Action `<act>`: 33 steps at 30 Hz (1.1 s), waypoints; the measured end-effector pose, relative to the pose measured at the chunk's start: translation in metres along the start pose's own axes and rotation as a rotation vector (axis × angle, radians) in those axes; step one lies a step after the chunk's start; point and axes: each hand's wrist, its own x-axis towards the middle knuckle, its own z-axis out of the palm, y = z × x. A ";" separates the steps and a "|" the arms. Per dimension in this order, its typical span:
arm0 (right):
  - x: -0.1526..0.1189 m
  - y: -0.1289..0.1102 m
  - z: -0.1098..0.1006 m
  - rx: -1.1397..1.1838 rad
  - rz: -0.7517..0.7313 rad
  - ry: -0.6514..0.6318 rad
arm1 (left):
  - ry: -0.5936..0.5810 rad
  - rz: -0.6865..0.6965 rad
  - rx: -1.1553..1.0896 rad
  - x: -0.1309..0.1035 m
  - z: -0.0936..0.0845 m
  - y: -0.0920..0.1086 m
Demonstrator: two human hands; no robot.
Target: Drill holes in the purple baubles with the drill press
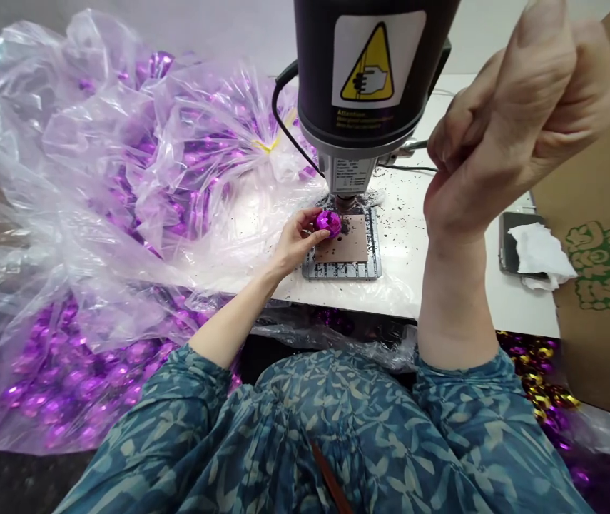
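My left hand (302, 239) is closed around the side of a shiny purple faceted ball (329, 223). The ball is over a brown board (352, 246) lying on the slotted metal base (342, 271) of a bench drill press (372, 78). The drill's chuck (344, 202) is just above and right of the ball; whether they touch, I cannot tell. Raised at the right, my right hand (519, 121) forms a fist around the press's feed lever (417, 145), whose grip end is hidden inside the fingers.
Clear plastic bags (90, 171) full of purple balls spread over the left side. Dark shavings litter the white table (401, 243) around the base. At right are a phone-like dark device (513, 243), a white tissue (543, 253) and a cardboard box (598, 214). Gold and purple balls (540, 378) lie below.
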 end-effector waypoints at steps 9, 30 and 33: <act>-0.003 -0.007 -0.002 -0.019 0.008 -0.034 | -0.012 0.054 0.281 -0.004 0.013 0.009; -0.035 -0.001 -0.009 -0.194 -0.145 0.028 | -0.142 0.111 0.130 -0.006 0.028 -0.008; -0.038 0.002 -0.011 -0.124 -0.222 0.053 | -0.138 0.097 0.119 -0.006 0.029 -0.007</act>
